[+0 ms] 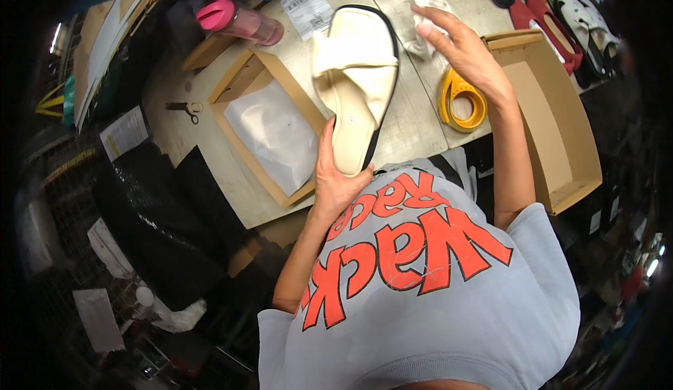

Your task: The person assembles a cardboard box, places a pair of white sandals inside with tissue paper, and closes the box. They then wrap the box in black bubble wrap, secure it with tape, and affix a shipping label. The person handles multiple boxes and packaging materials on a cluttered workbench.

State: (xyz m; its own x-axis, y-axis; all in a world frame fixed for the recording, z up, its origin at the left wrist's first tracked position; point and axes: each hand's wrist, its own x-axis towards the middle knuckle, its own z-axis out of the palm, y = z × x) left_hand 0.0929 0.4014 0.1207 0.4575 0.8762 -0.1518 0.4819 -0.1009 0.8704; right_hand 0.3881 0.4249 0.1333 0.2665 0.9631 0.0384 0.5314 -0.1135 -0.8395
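Handling the sandal looks like the step in hand: left hand (340, 179) clamped on the heel end of the cream sandal (350, 120), thumb across the heel, fingers along its left edge. Sandal held toe-away, insole facing up, just in front of the shirt, over the tabletop (413, 134). Right hand (468, 57) well apart from the heel, beside the toe end, fingertips at crumpled white paper (420, 49); can't tell if they're pinched on it. I'd say the next move calls for a firm heel grip and the right hand clear of the strap. Further out: paper-lined box (298, 99) just left of the sandal, yellow roll (476, 115) below the right hand, second box (576, 134) right of that forearm. Pink-lidded bottle (245, 25) and scissors (186, 109) lie farther left.
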